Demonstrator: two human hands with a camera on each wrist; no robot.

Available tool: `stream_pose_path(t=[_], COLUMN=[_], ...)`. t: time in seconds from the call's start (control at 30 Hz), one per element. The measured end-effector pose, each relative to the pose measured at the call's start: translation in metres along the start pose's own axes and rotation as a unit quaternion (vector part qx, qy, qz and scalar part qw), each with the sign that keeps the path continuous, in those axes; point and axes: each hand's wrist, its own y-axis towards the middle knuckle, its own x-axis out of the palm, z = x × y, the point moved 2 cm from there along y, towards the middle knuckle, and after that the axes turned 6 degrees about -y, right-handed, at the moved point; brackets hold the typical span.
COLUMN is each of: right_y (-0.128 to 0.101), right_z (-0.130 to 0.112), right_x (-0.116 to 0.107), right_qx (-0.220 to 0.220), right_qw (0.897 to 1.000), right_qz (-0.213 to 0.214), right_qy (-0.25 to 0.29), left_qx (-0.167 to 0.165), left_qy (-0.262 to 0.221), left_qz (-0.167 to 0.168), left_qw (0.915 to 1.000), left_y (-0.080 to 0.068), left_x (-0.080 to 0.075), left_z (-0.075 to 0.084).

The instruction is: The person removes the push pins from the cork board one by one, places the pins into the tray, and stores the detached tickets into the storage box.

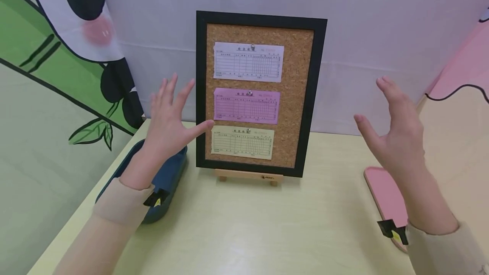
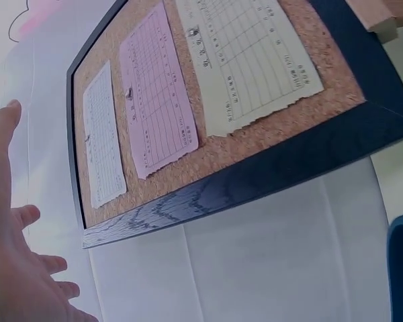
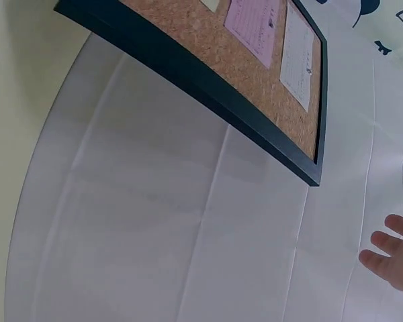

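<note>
A cork board (image 1: 294, 96) in a black frame stands upright on a small wooden easel (image 1: 248, 175). Three printed slips are pinned to it one above another: a white slip (image 1: 248, 63), a pink slip (image 1: 246, 106) and a yellow slip (image 1: 242, 142). My left hand (image 1: 168, 118) is raised with fingers spread, in front of the board's left edge, and holds nothing. Off to the board's right, my right hand (image 1: 401, 135) hovers with thumb and fingers apart, also holding nothing. In the left wrist view the yellow slip (image 2: 255, 60) shows a torn edge.
A dark blue tray (image 1: 177, 173) sits at the table's left, partly behind my left arm. On the right lies a pink tray (image 1: 386, 194), partly covered by my right forearm. A white cloth (image 1: 382, 46) hangs behind the table (image 1: 248, 224).
</note>
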Motion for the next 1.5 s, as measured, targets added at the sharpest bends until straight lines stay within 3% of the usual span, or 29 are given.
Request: stream_pose_path(t=[0.13,0.43,0.57,0.83,1.13,1.33,1.5], right_y=[0.019,0.058,0.071,0.100,0.121,0.128,0.133], right_z=[-0.007,-0.026,-0.035,-0.048,-0.056,-0.057,-0.059], right_x=[0.011,0.040,0.052,0.082,0.122,0.149,0.170], right_qx=[-0.030,-0.081,-0.099,-0.143,-0.100,-0.079,-0.050], right_qw=[0.999,0.995,0.993,0.988,0.989,0.991,0.993], right_qz=[0.032,0.040,0.030,0.018,0.009,-0.009,-0.037], right_qy=[0.012,0.038,0.059,0.048,0.109,0.112,0.100], left_qx=[-0.006,-0.037,-0.058,-0.093,-0.137,-0.154,-0.147], left_qy=[-0.033,-0.082,-0.127,-0.182,-0.247,-0.243,-0.239], left_qz=[0.005,0.008,0.011,0.016,0.056,0.060,0.075], left_qw=[0.9994,0.9959,0.9901,0.9787,0.9578,0.9559,0.9570], left_y=[0.015,0.046,0.057,0.078,0.099,0.111,0.124], left_x=[0.002,0.007,0.010,0.019,0.036,0.044,0.048], left_z=[0.004,0.012,0.012,0.010,0.004,0.002,0.006])
